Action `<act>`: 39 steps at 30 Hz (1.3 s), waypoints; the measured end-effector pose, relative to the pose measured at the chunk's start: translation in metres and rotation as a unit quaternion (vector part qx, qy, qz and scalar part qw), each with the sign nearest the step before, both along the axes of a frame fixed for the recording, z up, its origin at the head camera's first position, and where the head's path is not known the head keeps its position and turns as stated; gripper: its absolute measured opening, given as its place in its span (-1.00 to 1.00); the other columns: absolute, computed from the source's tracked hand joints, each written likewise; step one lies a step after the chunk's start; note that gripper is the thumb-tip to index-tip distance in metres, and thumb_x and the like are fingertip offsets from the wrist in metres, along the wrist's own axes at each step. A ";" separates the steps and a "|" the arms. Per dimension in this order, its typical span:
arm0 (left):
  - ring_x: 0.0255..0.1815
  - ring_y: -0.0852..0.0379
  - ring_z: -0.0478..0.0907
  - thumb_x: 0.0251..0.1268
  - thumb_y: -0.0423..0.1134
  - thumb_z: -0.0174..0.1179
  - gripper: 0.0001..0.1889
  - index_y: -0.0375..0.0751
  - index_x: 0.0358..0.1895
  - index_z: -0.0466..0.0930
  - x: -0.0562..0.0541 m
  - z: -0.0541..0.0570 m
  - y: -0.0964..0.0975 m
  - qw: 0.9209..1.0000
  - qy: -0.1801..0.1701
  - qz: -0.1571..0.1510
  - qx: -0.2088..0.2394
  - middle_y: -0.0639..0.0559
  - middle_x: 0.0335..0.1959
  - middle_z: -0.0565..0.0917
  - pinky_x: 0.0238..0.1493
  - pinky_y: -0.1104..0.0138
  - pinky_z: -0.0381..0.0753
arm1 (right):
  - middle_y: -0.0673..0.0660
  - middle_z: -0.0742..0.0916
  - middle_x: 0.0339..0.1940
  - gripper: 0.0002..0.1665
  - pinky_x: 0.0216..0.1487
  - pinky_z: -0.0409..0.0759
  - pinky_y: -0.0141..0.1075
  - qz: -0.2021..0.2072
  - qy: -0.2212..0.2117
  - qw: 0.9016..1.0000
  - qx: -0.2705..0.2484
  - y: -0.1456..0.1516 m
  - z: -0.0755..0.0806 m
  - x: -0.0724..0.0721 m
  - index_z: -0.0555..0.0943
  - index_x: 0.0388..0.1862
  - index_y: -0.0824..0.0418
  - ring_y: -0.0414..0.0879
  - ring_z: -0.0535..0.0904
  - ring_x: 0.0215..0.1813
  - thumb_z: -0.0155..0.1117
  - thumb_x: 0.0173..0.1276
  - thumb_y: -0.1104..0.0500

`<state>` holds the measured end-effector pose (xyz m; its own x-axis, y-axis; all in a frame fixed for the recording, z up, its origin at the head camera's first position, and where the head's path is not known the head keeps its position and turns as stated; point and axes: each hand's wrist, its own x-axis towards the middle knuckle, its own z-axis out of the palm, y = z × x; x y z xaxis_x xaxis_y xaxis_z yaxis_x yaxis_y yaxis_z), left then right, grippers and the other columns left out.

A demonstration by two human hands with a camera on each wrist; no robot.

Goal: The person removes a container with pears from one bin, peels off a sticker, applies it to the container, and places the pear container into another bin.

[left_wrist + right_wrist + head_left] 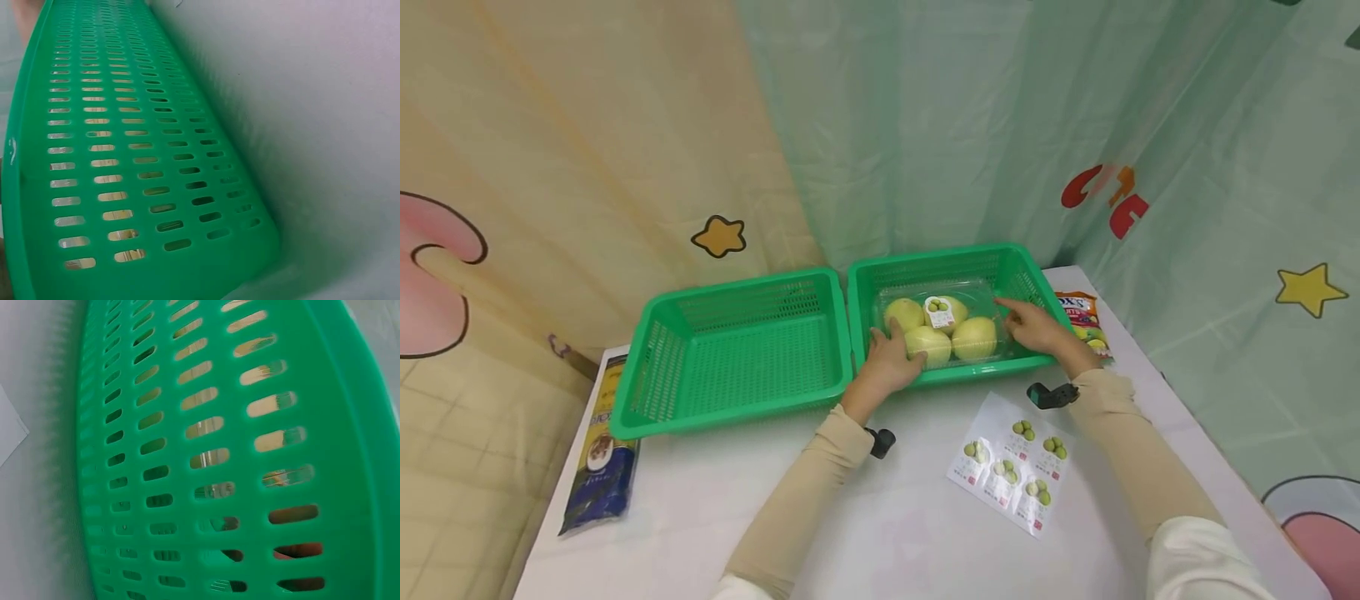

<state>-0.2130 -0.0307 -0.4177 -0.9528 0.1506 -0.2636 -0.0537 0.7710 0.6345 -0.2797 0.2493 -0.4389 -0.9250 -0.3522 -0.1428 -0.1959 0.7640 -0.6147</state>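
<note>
A clear plastic fruit box sits in the right green basket. Inside are several pale yellow-green round fruits, and a white fruit label is stuck on the lid. My left hand reaches over the basket's front rim, its spread fingers touching the box's front left part. At the box's right side is my right hand, index finger stretched along the edge and its other fingers partly hidden. Both wrist views show mostly the slotted basket wall, with bits of the box behind the slots.
Left of this basket stands a second green basket with nothing in it. A sheet of fruit stickers lies on the white table in front. A blue and yellow packet lies far left, a red snack bag at the right.
</note>
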 end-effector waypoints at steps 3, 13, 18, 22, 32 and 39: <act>0.65 -0.40 -0.25 0.52 0.01 0.03 -0.10 -0.36 0.62 -0.31 0.001 -0.003 0.002 1.000 0.006 0.002 0.000 -0.56 0.59 -0.27 0.61 -0.18 0.05 | 0.50 0.58 0.19 -0.38 -0.18 0.54 -0.14 -0.002 0.013 1.000 0.017 0.000 -0.002 -0.001 0.15 0.59 0.34 0.25 0.60 0.03 -0.13 0.60 0.28; 0.65 -0.40 -0.34 0.52 0.00 0.02 -0.09 -0.39 0.61 -0.32 -0.009 -0.005 0.001 1.000 0.023 -0.010 -0.009 -0.52 0.60 -0.36 0.64 -0.13 -0.02 | 0.49 0.55 0.27 -0.42 0.09 0.58 0.14 -0.006 0.062 0.998 0.030 -0.004 -0.003 -0.008 0.24 0.54 0.36 0.36 0.53 0.21 -0.08 0.59 0.27; 0.65 -0.41 -0.36 0.52 -0.02 0.03 -0.09 -0.41 0.60 -0.33 -0.010 -0.005 0.001 0.999 0.020 -0.026 -0.004 -0.54 0.59 -0.37 0.64 -0.15 -0.03 | 0.46 0.56 0.24 -0.44 0.10 0.57 0.15 -0.023 0.079 0.996 0.034 -0.003 -0.006 -0.006 0.29 0.51 0.37 0.31 0.53 0.17 -0.05 0.57 0.29; 0.65 -0.41 -0.35 0.52 -0.03 0.03 -0.10 -0.42 0.60 -0.32 -0.009 -0.004 0.001 0.999 0.018 -0.029 -0.007 -0.55 0.58 -0.36 0.64 -0.15 -0.04 | 0.46 0.57 0.22 -0.45 0.07 0.58 0.13 -0.026 0.080 0.996 0.032 -0.002 -0.006 -0.005 0.32 0.48 0.38 0.31 0.53 0.15 -0.05 0.56 0.30; 0.65 -0.41 -0.34 0.52 -0.04 0.05 -0.10 -0.42 0.60 -0.31 -0.007 -0.001 0.004 1.000 0.019 -0.024 0.001 -0.55 0.59 -0.34 0.63 -0.16 -0.01 | 0.45 0.58 0.19 -0.47 -0.02 0.58 0.07 -0.036 0.098 0.994 0.013 0.003 -0.002 -0.004 0.37 0.46 0.35 0.29 0.56 0.10 -0.13 0.55 0.37; 0.66 -0.37 -0.34 0.52 -0.01 0.04 -0.09 -0.36 0.62 -0.32 -0.003 0.004 0.005 0.999 0.036 -0.015 0.013 -0.50 0.60 -0.35 0.65 -0.13 -0.05 | 0.40 0.59 0.16 -0.46 -0.11 0.54 0.01 -0.072 0.131 0.988 -0.035 0.006 0.004 -0.004 0.30 0.51 0.31 0.29 0.55 0.13 -0.16 0.59 0.31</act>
